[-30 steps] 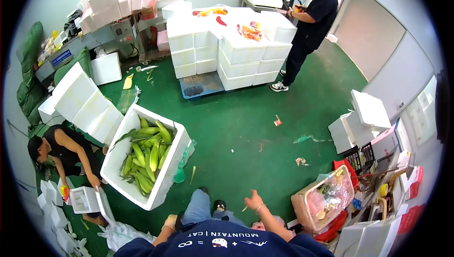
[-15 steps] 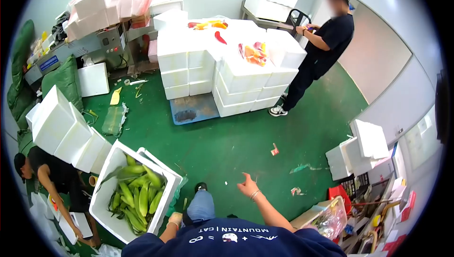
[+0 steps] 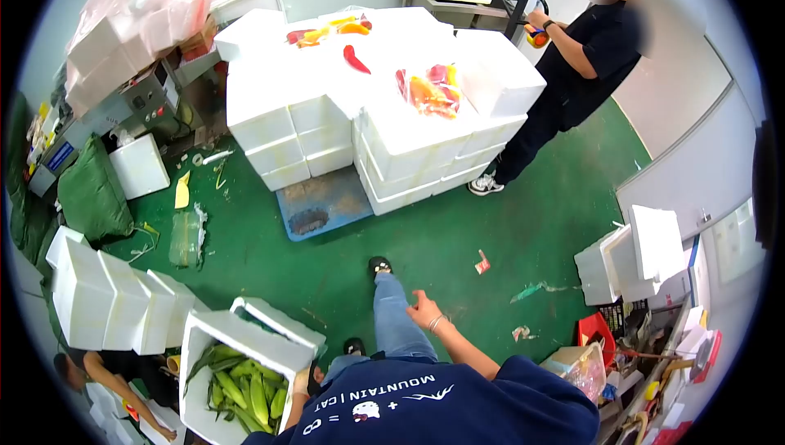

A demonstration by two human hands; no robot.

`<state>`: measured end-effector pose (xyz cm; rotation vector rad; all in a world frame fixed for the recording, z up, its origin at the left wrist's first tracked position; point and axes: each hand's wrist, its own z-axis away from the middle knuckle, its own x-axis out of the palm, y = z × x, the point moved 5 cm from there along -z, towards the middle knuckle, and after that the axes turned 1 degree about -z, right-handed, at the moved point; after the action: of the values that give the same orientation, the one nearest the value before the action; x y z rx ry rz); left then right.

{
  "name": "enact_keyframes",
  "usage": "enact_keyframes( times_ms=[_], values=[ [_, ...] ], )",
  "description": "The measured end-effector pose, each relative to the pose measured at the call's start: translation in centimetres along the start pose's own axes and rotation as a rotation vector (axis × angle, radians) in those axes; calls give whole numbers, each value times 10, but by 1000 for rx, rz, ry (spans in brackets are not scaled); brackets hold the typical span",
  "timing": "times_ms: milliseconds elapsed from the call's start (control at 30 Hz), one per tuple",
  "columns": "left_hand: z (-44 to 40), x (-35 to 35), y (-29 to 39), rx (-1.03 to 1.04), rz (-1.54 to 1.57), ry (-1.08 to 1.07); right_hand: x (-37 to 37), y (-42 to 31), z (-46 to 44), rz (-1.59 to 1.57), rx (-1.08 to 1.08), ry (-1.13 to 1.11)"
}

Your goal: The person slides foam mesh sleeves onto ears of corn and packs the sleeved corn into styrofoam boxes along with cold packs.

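My right hand (image 3: 424,312) hangs in front of my body over the green floor. Its fingers are apart, some loosely bent, and it holds nothing. Low beside the right wall of a white foam box (image 3: 282,332) is my left hand (image 3: 301,382); its fingers are mostly hidden, so I cannot tell whether it touches or grips the box. Several green corn cobs (image 3: 245,388), still in their husks, lie inside this box. A white foam lid or second box (image 3: 270,322) leans behind its rim.
Stacked white foam boxes (image 3: 409,187) on a blue pallet (image 3: 327,224) carry red and orange peppers (image 3: 433,93). A person (image 3: 572,60) stands beyond, holding a tape roll or dispenser (image 3: 536,36). Another person (image 3: 123,375) bends at lower left. Scraps and a red bin (image 3: 595,334) lie right.
My view has shifted forward, and one leg is now stepping out ahead. The corn box sits lower in view. My right hand stays free. The standing person's held item shows more clearly.
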<state>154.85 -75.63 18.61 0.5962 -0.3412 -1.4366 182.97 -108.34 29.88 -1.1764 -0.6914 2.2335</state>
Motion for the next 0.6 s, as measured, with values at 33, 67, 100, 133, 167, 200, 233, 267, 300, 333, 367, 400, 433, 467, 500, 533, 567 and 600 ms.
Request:
enact_keyframes(
  times_ms=[33, 67, 100, 133, 167, 200, 233, 267, 300, 333, 367, 400, 433, 467, 500, 533, 567, 600],
  values=[
    [-1, 4, 11, 63, -159, 4, -5, 1, -15, 35, 38, -36],
    [-2, 9, 32, 108, -275, 9, -16, 0, -35, 61, 51, -84],
    [-3, 15, 49, 141, -373, 19, -33, -3, -60, 67, 34, -78],
    [-3, 18, 65, 177, -472, 26, -49, -5, -86, 111, 46, -49],
    [-2, 22, 85, 210, -548, 34, -67, -20, -104, 151, 59, -26],
    [-5, 26, 106, 251, -631, 46, -92, -29, -129, 144, 93, -49],
    [-5, 31, 133, 321, -730, 57, -114, -39, -156, 169, 51, 31],
    [-4, 37, 161, 390, -824, 81, -145, -63, -178, 86, -9, 106],
    [-5, 41, 185, 448, -896, 121, -166, -72, -210, 26, -119, 207],
    [-9, 44, 211, 489, -935, 163, -191, -90, -234, 11, -142, 272],
    [-15, 45, 231, 497, -937, 209, -213, -108, -256, -32, -178, 316],
    [-25, 43, 231, 412, -772, 228, -230, -118, -279, 27, -241, 360],
    [-33, 40, 234, 335, -594, 259, -244, -128, -298, 17, -309, 377],
    [-39, 38, 240, 270, -418, 301, -255, -137, -311, 14, -334, 408],
    [-48, 42, 240, 109, 29, 298, -260, -139, -328, -111, -272, 361],
    [-54, 48, 243, -42, 473, 282, -261, -144, -337, -139, -286, 345],
    [-57, 51, 244, -50, 537, 292, -259, -145, -343, -169, -297, 332],
    [-58, 54, 241, -107, 441, 290, -255, -145, -346, -142, -325, 323]
  ],
)
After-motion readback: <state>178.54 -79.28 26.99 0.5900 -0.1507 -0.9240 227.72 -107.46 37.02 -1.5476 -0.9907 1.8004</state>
